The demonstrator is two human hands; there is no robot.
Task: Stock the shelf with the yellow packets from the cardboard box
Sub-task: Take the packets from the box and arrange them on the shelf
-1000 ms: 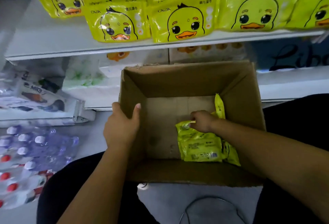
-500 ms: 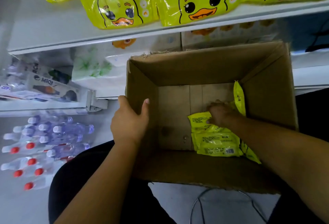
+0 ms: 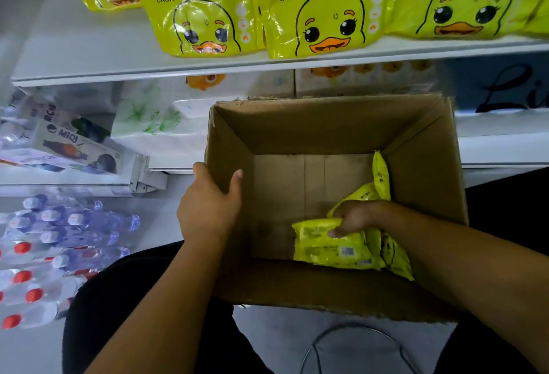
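The box (image 3: 326, 127) sits open-topped between the person's dark trouser legs (image 3: 118, 299), its far wall below the front lip of the shelf (image 3: 89, 53). The left hand (image 3: 208, 204) grips the rim of the box's left wall, with the thumb down the inside face and the fingers wrapped over the outside. The right hand (image 3: 353, 217) reaches deep into the box near its right wall and clutches a packet (image 3: 323, 243) by its upper edge, fingers curled over that edge. The packet shows its printed back, with the barcode towards the near wall. Whether it has lifted off the box floor cannot be told. Behind the right hand an upright packet (image 3: 380, 171) stands on edge against the right wall. A third packet (image 3: 398, 258), with part of a duck outline showing, lies under the wrist, touching the gripped one. On the shelf above, the stocked packets (image 3: 323, 20) lie in overlapping stacks, duck faces up, with their front edges close to the lip. Under that shelf a lower shelf (image 3: 502, 148) carries white packs (image 3: 148, 118) printed with green leaves, and to their left is a carton (image 3: 74, 148) marked Miqi. On the floor at the left lie clear bottles (image 3: 68, 234) with red and white caps, bundled side by side. A thin metal hoop (image 3: 353, 332) shows on the floor at the bottom, just in front of the box's near wall.
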